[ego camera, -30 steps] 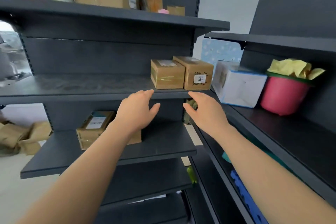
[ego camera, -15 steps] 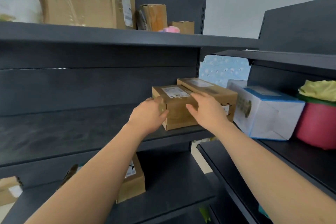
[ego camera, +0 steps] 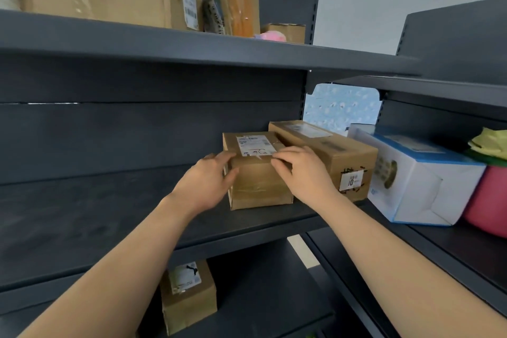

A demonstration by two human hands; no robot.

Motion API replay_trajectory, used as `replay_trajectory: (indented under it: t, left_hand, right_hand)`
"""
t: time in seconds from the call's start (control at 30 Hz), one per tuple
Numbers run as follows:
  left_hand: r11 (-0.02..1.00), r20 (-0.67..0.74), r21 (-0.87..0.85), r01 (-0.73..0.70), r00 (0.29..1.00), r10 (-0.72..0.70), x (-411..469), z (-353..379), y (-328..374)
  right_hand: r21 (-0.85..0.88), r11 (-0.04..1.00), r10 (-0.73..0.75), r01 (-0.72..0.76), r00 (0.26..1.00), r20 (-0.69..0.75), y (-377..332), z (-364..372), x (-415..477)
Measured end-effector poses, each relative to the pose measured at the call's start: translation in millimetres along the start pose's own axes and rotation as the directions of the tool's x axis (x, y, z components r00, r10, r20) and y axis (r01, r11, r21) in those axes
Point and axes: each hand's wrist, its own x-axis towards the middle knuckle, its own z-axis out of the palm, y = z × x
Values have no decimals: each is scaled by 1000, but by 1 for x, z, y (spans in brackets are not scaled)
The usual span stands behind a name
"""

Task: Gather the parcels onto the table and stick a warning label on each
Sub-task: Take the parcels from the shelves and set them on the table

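Directly between left hand (ego camera: 208, 181) and right hand (ego camera: 304, 173) sits the parcel (ego camera: 260, 185), gripped by both

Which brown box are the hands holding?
The squarish parcel on the middle shelf, gripped between left hand and right hand; the longer box stands to its right.

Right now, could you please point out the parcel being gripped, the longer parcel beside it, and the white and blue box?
gripped parcel (ego camera: 260, 186): head view, bare front face.
longer parcel (ego camera: 329, 143): head view, top face.
white and blue box (ego camera: 419, 195): head view, white front face.
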Motion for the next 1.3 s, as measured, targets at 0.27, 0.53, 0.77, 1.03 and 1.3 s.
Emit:
replay_trajectory:
  t: [0.27, 0.53, 0.77, 1.03, 1.3]
  left_hand:
    - [975, -5, -184, 122, 992, -125, 13, 2, 12]
    - [951, -24, -266, 156, 985, -169, -1, 13, 26]
    - [943, -143, -323, 78, 981, -130, -45, 5, 39]
    - [887, -225, -453, -86, 974, -20, -110, -14, 56]
    - [741, -46, -660, -121, 992, 122, -183, -22, 73]
  right_hand:
    - [223, 932, 250, -285, 953, 172, 4, 13, 14]
    - [237, 956, 150, -175, 981, 120, 4, 4, 1]
    - [306, 948, 85, -89, 996, 27, -19, -22, -43]
    - [291, 952, 143, -95, 978, -149, -63, -55, -115]
    - [221, 921, 373, -322, 894, -249, -124, -88, -221]
